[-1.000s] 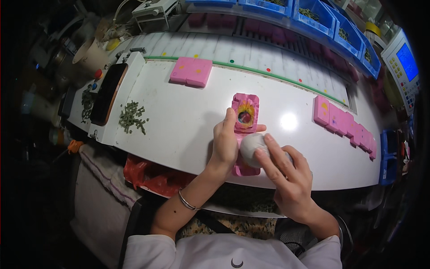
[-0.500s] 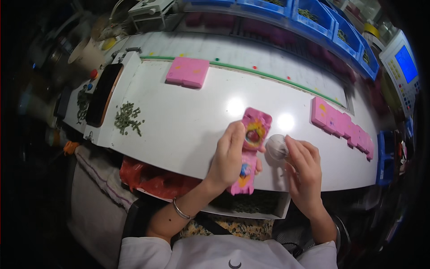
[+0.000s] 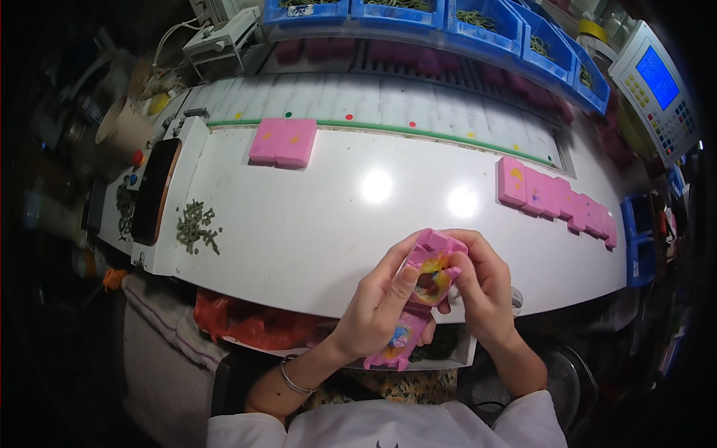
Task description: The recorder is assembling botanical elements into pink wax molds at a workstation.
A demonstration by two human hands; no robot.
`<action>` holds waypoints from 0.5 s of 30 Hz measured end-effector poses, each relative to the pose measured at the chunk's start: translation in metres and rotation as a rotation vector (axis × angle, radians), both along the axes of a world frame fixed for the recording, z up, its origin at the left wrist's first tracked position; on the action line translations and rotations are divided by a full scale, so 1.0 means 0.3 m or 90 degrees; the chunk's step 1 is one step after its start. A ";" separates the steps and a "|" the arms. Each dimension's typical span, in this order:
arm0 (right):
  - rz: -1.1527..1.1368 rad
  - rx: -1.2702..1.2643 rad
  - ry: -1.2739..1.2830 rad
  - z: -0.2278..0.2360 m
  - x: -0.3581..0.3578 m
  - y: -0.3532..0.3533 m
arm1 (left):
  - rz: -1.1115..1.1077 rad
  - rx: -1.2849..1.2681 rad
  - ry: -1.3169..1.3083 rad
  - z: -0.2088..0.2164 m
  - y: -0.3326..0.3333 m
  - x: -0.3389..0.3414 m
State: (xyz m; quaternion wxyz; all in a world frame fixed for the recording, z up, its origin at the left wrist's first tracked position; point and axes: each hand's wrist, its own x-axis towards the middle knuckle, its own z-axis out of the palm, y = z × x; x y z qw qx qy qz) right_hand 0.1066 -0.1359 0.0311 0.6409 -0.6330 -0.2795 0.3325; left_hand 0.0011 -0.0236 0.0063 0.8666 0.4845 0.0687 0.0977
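Note:
My left hand (image 3: 377,306) is closed round a pink two-part mould, apparently of soft rubber. Its upper half (image 3: 431,240) has a hollow stained yellow with something dark red in it. The lower half (image 3: 399,347) hangs below and carries a blue and yellow patch. My right hand (image 3: 484,287) grips the upper half's right edge, thumb at the hollow and fingers round the back. Whether its fingertips also pinch something small is hidden. Beyond my right wrist a white round bundle (image 3: 517,301) shows only in part on the table.
A pink block pair (image 3: 282,142) lies far left on the white table (image 3: 328,224); a row of pink blocks (image 3: 549,194) stands right. Green clippings (image 3: 196,226) lie near a phone (image 3: 157,190). Blue bins (image 3: 482,30) line the back, beside a keypad device (image 3: 657,89).
My right hand has left the white bundle and moved left onto the mould's upper half. The mould is now lower and nearer my body. The whole view has shifted.

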 end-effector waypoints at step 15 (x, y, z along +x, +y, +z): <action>0.032 -0.071 -0.145 0.016 0.020 0.007 | -0.118 0.016 0.050 0.033 0.029 0.025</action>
